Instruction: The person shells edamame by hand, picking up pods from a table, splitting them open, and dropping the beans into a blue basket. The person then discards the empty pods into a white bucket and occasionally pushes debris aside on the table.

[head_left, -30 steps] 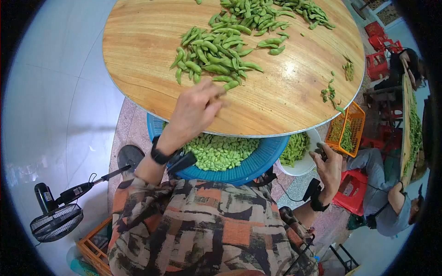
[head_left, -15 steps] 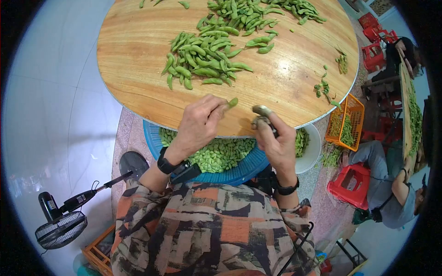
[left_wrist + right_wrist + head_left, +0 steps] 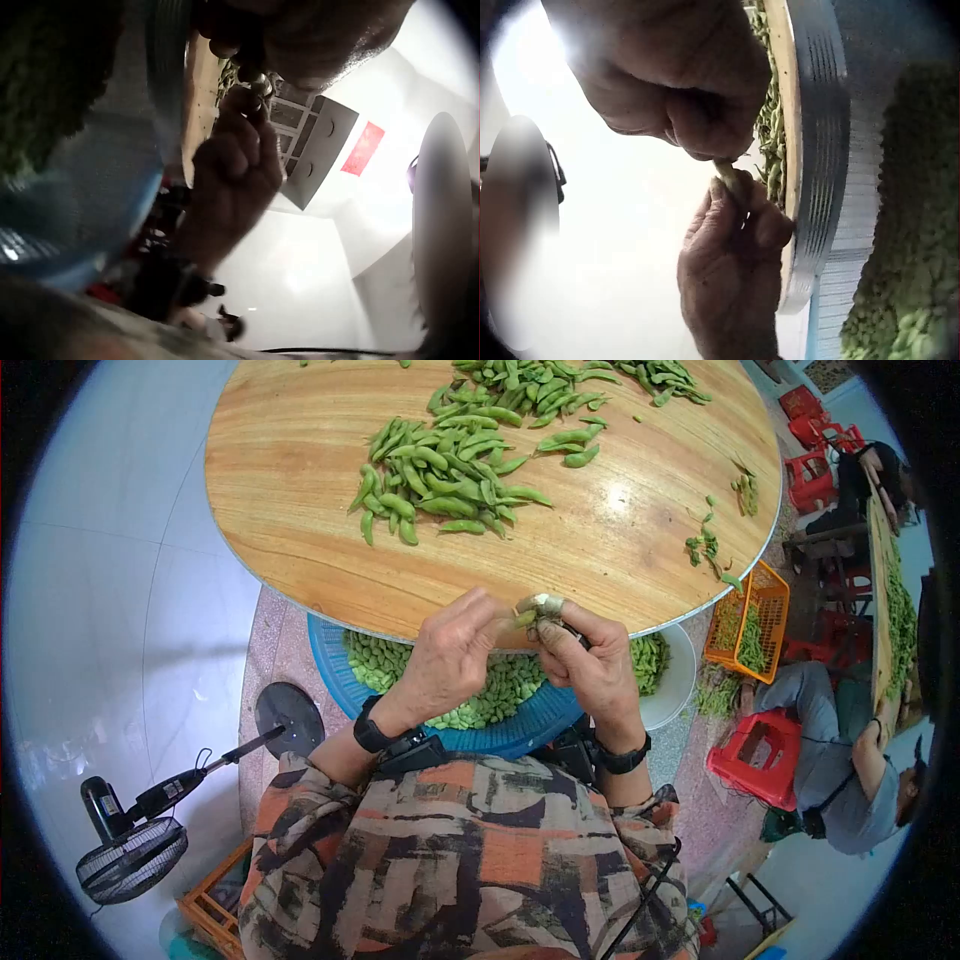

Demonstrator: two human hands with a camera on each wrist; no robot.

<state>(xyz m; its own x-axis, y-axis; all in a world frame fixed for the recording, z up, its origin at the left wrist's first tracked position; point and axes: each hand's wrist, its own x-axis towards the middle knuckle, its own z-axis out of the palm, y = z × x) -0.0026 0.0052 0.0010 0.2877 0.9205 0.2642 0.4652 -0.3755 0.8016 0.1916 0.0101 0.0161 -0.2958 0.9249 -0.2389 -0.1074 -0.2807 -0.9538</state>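
Shelling looks to be the step in hand: one soybean pod [image 3: 526,618] is caught between the two hands, just above the near edge of the round counter [image 3: 290,510]. The left hand [image 3: 455,650] pinches it by one end, its fingertips blurred; the right hand [image 3: 600,665] closes thumb and forefinger on the other — some pale covering shows on that forefinger. Unshelled pods [image 3: 430,480] lie heaped farther in from that edge. Below it sits a blue basket [image 3: 545,733] of loose beans [image 3: 495,695], with a white tub [image 3: 685,685] holding green pods or hulls beside it. The next move probably calls for a firm squeeze and pull — over the basket, so the beans drop in.
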